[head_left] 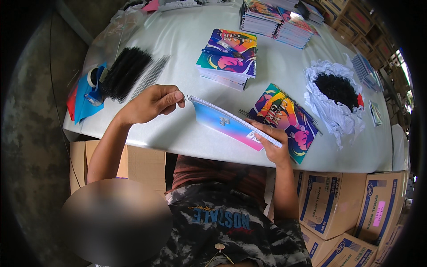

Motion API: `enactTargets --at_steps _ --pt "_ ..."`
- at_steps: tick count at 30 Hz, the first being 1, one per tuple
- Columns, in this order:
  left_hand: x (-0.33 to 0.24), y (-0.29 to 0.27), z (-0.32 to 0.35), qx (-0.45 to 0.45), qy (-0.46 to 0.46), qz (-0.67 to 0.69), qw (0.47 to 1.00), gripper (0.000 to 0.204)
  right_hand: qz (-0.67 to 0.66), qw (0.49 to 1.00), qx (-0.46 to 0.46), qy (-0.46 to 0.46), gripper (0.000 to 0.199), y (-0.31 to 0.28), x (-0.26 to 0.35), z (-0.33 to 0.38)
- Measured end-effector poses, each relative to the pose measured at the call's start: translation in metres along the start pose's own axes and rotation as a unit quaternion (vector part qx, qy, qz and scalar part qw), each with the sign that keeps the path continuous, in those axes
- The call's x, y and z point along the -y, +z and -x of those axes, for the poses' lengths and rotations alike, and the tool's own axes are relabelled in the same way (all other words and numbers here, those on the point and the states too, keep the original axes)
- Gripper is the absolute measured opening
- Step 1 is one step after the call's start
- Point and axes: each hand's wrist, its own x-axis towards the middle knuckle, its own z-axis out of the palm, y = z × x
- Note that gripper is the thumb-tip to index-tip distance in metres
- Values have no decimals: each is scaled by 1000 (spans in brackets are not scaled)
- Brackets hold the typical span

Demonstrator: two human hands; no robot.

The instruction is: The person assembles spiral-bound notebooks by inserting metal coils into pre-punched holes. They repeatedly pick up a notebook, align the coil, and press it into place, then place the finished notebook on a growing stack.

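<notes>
My right hand (pixel 272 141) grips the right end of a spiral notebook (pixel 220 126), thumb and fingers on either side. The notebook is held tilted above the table's near edge, with its blue-to-pink cover towards me and its white page edge upward. At its left corner my left hand (pixel 159 104) is closed in a pinch on the end of a thin wire coil (pixel 187 97). How far the coil runs along the edge is hard to make out. Beneath and beside my right hand lies a colourful coil-bound notebook (pixel 289 116); a loose coil end (pixel 243 113) shows to its left.
A notebook stack (pixel 227 73) with a blue tool on top stands mid-table; further stacks (pixel 271 26) are behind. Black coils (pixel 126 73) and a tape roll (pixel 93 77) lie left. Right, crumpled white wrapping (pixel 313 80) holds tangled black coils (pixel 334 91). Cartons (pixel 331 202) stand below.
</notes>
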Motion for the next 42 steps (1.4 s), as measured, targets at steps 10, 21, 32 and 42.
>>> enactTargets --at_steps 10,21,32,42 --pt "9 9 10 -30 0 120 992 39 -1 993 -32 112 29 6 3 8" --pt "27 34 13 -144 68 -88 983 46 39 996 -37 77 26 9 3 3" --pt "23 26 3 -102 -18 132 986 35 25 999 -11 25 27 9 0 1" --pt "-23 18 6 -132 200 -438 866 23 93 995 -34 20 32 10 1 5"
